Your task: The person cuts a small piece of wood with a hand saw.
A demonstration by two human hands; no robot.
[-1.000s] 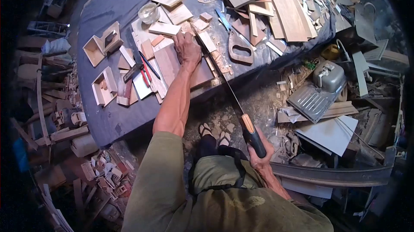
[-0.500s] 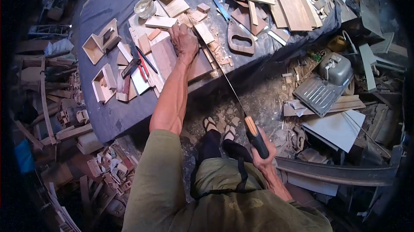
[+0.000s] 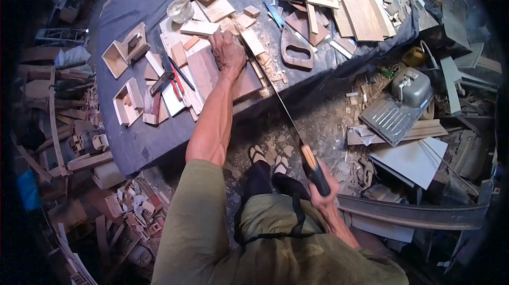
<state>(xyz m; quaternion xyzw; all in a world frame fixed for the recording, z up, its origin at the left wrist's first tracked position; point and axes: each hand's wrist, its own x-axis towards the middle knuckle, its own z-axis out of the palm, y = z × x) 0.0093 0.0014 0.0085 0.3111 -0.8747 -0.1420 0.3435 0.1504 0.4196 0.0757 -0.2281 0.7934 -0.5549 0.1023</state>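
My right hand [image 3: 324,190] is wrapped round the black-and-orange handle of a hand saw [image 3: 287,110]. The saw's long thin blade slants up over the table's front edge to the wood beside my left hand. My left hand [image 3: 228,52] is closed, knuckles up, pressing on a small piece of wood; its fingertips are partly hidden. Beneath that hand lies a flat brown board [image 3: 203,68]. Just right of the blade is a pale wood block [image 3: 253,42], with sawdust and chips around it.
A second saw [image 3: 297,50] with a wooden handle lies to the right. Small wooden boxes [image 3: 127,106], red-handled pliers [image 3: 175,84], a hammer [image 3: 162,82] and a clear jar [image 3: 180,9] sit at left. Planks [image 3: 352,4] are piled at the back right. A metal sink [image 3: 389,121] lies below.
My right hand and the saw have barely shifted, and the hand looks slightly blurred now. My left hand stays on the wood; the whole view has moved very slightly.
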